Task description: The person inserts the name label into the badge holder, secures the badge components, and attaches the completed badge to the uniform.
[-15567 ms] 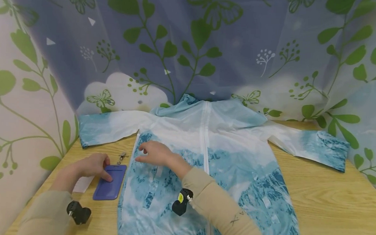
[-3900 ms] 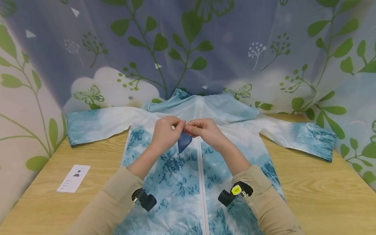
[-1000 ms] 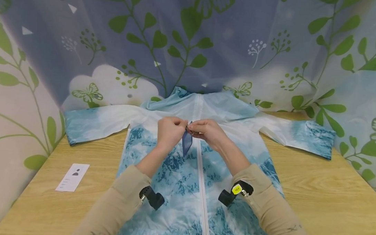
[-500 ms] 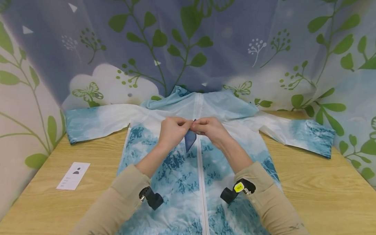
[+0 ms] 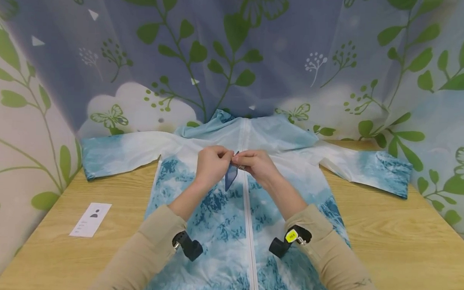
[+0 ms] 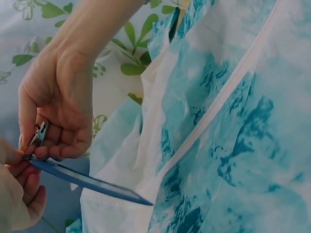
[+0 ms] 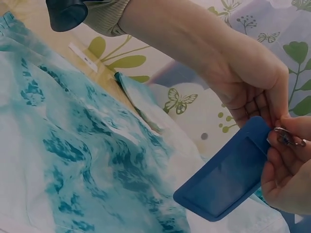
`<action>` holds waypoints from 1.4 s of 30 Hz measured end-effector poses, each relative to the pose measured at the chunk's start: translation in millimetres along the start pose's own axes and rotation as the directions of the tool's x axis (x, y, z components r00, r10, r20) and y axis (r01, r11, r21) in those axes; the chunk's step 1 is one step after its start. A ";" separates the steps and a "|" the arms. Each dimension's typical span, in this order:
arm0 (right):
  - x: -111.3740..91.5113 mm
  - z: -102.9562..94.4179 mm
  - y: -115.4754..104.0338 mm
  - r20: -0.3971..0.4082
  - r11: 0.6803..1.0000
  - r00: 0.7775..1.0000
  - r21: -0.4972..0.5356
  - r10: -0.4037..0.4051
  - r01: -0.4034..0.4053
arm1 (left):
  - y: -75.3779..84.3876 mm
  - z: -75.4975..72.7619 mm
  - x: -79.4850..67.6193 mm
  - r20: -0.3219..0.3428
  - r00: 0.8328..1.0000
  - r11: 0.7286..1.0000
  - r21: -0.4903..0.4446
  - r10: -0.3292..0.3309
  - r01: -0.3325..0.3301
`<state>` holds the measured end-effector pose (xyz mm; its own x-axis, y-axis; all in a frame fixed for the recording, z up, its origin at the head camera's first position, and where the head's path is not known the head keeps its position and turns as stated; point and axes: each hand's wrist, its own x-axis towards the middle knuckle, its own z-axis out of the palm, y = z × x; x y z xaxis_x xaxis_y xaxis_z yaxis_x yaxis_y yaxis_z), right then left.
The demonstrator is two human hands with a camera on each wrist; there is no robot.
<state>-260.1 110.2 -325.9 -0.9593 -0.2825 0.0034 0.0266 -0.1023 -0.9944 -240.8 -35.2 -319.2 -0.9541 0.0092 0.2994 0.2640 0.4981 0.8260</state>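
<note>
A blue badge holder (image 5: 231,178) hangs tilted above the jacket (image 5: 210,229), between both hands. My left hand (image 5: 213,163) pinches its top end, as the right wrist view shows on the holder (image 7: 223,177). My right hand (image 5: 257,164) holds a small metal clip (image 7: 287,137) between thumb and fingers, right beside that end. In the left wrist view the clip (image 6: 41,132) lies against the right hand's curled fingers, and the holder (image 6: 92,182) appears edge-on. Fingertips partly hide where clip and holder meet; I cannot tell whether they are joined.
The white and teal jacket lies spread face up on the wooden table (image 5: 397,249), sleeves stretched out, zipper (image 5: 248,222) down its middle. A white card (image 5: 90,220) with a printed portrait icon rests at the left. A patterned curtain (image 5: 288,78) hangs behind.
Long before, the holder and clip lay on the table at left; both are now lifted over the jacket, and the card is uncovered. During the last second the hands shift only slightly.
</note>
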 end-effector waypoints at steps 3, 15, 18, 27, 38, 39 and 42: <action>-0.4 3.2 3.4 -0.009 0.999 1.000 0.030 -0.014 0.014 | -2.5 1.4 0.0 -0.027 0.999 1.000 -0.002 -0.021 0.021; -0.1 4.4 7.2 0.011 0.999 0.999 -0.002 -0.042 0.042 | 1.0 -2.9 2.4 -0.015 0.992 0.990 -0.067 -0.124 0.122; -1.0 4.1 7.0 0.017 1.000 1.000 0.001 -0.027 0.027 | 0.5 -4.6 3.7 -0.018 0.990 0.985 -0.099 -0.142 0.139; -2.4 1.2 5.0 0.023 1.000 1.000 -0.002 0.001 -0.001 | -1.8 -4.9 5.8 0.000 0.988 0.981 -0.116 -0.155 0.154; -3.0 -1.1 2.3 0.073 1.000 0.997 0.008 0.015 -0.015 | -3.8 -5.1 7.3 0.020 0.982 0.964 -0.185 -0.189 0.190; -2.8 -1.5 2.3 0.079 1.000 0.997 0.008 0.013 -0.014 | -3.6 -5.5 7.1 0.021 0.981 0.962 -0.194 -0.191 0.191; -2.8 -2.1 2.0 0.084 1.000 0.996 -0.007 0.006 -0.005 | -3.5 -5.9 6.4 0.021 0.981 0.957 -0.216 -0.192 0.192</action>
<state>-257.9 112.7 -328.1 -0.9321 -0.3622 0.0066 0.0296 -0.0942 -0.9951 -247.0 -42.0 -317.4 -0.9898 -0.0685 0.1251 0.1001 0.2910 0.9515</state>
